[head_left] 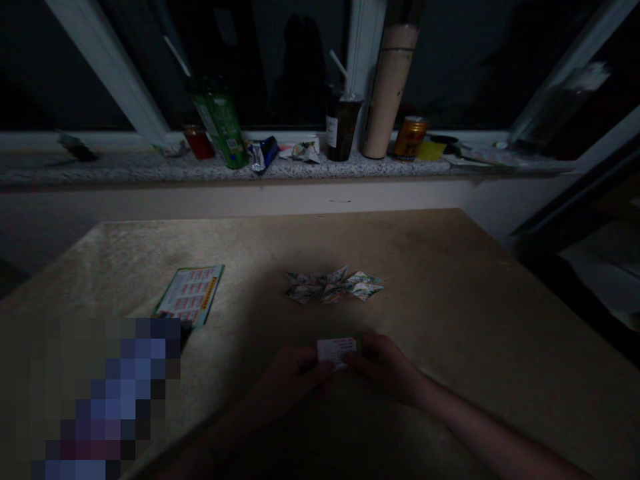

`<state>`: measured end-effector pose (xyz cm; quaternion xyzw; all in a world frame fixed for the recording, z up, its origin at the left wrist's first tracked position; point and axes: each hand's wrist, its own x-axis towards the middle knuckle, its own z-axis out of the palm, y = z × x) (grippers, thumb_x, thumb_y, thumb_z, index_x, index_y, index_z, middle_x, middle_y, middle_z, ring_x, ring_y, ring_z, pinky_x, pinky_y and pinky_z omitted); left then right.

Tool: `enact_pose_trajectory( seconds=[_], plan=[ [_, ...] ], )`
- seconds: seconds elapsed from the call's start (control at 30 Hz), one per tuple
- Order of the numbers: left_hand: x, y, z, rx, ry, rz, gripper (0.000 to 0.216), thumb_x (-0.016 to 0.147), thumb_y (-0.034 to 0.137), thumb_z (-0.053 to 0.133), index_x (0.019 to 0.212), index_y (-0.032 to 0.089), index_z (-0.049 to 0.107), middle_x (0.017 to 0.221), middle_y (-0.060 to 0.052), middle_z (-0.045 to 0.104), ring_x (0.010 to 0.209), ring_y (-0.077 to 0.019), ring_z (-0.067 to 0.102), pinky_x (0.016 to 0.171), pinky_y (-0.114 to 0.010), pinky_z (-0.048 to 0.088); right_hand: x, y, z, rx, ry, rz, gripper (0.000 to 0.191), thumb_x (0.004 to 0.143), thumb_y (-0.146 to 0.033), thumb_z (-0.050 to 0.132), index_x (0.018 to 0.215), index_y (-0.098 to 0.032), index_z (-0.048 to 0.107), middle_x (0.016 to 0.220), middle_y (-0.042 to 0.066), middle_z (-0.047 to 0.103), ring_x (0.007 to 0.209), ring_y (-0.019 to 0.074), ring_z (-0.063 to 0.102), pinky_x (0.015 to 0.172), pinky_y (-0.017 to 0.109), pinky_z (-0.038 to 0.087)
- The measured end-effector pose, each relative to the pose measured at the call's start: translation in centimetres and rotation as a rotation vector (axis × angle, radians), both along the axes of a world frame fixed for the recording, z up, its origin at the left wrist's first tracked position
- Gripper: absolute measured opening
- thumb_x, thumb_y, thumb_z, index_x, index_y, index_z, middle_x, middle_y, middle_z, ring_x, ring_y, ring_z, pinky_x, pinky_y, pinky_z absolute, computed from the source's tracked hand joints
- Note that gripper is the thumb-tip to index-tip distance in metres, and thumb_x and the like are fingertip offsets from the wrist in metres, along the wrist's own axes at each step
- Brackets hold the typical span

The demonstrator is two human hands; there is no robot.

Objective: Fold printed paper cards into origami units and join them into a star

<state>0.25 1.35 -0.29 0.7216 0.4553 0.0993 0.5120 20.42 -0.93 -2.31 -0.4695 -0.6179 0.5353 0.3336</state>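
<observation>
Both my hands meet over the near middle of the brown table (450,300) in dim light. My left hand (295,373) and my right hand (385,367) each pinch an end of a small folded white paper (337,350) with red print. A little beyond it lie several folded paper pieces (333,287) in a row on the table. A printed flyer (193,293) with red and green boxes lies flat to the left.
A blurred-out patch covers the lower left. Behind the table runs a stone windowsill (125,170) with a green bottle (223,127), a red jar (199,141), a dark cup with a straw (343,127), a tall beige tube (390,93), a gold can (410,138) and wrappers.
</observation>
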Motion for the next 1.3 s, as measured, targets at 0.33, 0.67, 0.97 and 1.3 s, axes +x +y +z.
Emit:
enact_pose_trajectory(
  seconds=[0.33, 0.67, 0.97, 1.3],
  plan=[
    [-0.3, -0.2, -0.2, 0.067, 0.024, -0.079, 0.042, 0.087, 0.041, 0.047, 0.063, 0.013, 0.067, 0.054, 0.002, 0.058, 0.049, -0.0101, 0.05, 0.049, -0.018, 0.033, -0.4, -0.2, 0.3, -0.089, 0.083, 0.027, 0.027, 0.074, -0.043, 0.065, 0.077, -0.016, 0.064, 0.07, 0.001, 0.063, 0.061, 0.013, 0.056, 0.055, 0.023, 0.045],
    [-0.3, -0.3, 0.1, 0.0, -0.021, -0.085, 0.037, 0.086, 0.042, 0.047, 0.08, 0.014, 0.069, 0.057, 0.001, 0.061, 0.051, -0.0112, 0.052, 0.048, -0.018, 0.034, -0.5, -0.1, 0.9, -0.118, 0.136, 0.044, 0.031, 0.072, -0.047, 0.066, 0.07, -0.017, 0.067, 0.067, 0.002, 0.066, 0.062, 0.0144, 0.061, 0.058, 0.025, 0.049],
    [-0.8, -0.1, 0.1, 0.035, -0.071, -0.093, 0.034, 0.086, 0.035, 0.048, 0.067, 0.014, 0.066, 0.062, 0.0, 0.064, 0.055, -0.0106, 0.052, 0.052, -0.018, 0.035, -0.3, -0.2, -0.2, -0.122, 0.15, -0.055, 0.028, 0.072, -0.044, 0.067, 0.073, -0.016, 0.066, 0.069, 0.002, 0.067, 0.059, 0.0123, 0.059, 0.052, 0.022, 0.046],
    [-0.3, -0.1, 0.0, 0.028, -0.029, -0.017, 0.03, 0.083, 0.038, 0.05, 0.068, 0.015, 0.064, 0.059, 0.001, 0.063, 0.055, -0.012, 0.053, 0.051, -0.019, 0.035, -0.4, -0.3, 0.3, -0.114, 0.126, -0.108, 0.026, 0.066, -0.032, 0.073, 0.082, -0.018, 0.059, 0.073, 0.001, 0.065, 0.065, 0.0145, 0.06, 0.057, 0.024, 0.048]
  ],
)
